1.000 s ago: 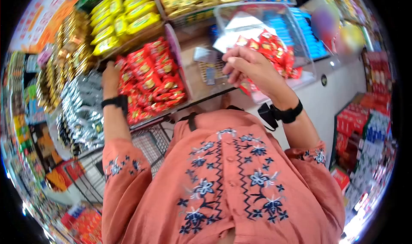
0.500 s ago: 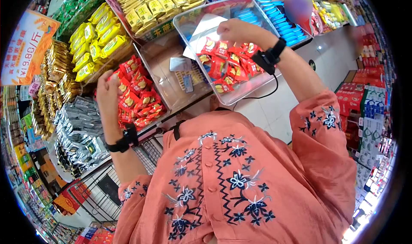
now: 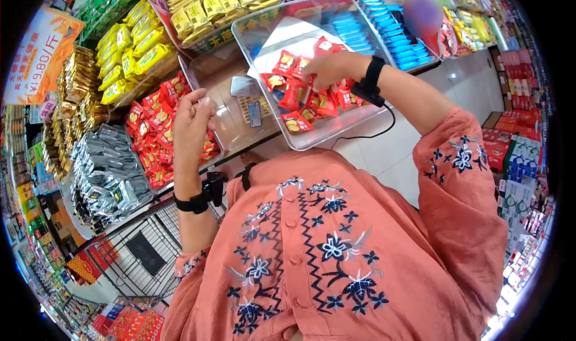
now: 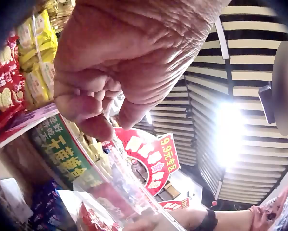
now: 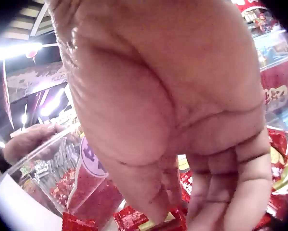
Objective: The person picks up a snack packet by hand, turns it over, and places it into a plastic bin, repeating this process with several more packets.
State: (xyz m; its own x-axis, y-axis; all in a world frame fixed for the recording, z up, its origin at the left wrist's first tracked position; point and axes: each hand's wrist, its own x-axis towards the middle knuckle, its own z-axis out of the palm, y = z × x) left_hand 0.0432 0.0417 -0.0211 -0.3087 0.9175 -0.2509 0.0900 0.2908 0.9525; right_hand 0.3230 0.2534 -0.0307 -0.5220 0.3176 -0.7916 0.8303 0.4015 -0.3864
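My right hand (image 3: 337, 71) reaches down into a clear plastic tub (image 3: 295, 138), its fingers among red snack packets (image 3: 298, 123). In the right wrist view its thumb and fingers (image 5: 250, 197) point down at the packets with a gap between them. My left hand (image 3: 193, 125) hovers at the right side of a bin of red packets (image 3: 157, 140). Its fingers are loosely curled, and nothing shows between them in the left wrist view. A white sheet (image 3: 282, 41) lies in the tub behind the packets.
Left of the red bin lie silver packets (image 3: 108, 173). Yellow packets (image 3: 144, 53) and gold packets (image 3: 216, 8) fill bins behind. Between red bin and tub is a clear compartment (image 3: 225, 77) holding a small card. Blue packets (image 3: 399, 38) lie beyond the tub; a wire cart (image 3: 129, 263) stands at lower left.
My right hand has lowered from above the tub into its red packets. My left hand has moved right, from over the red bin to its right side.
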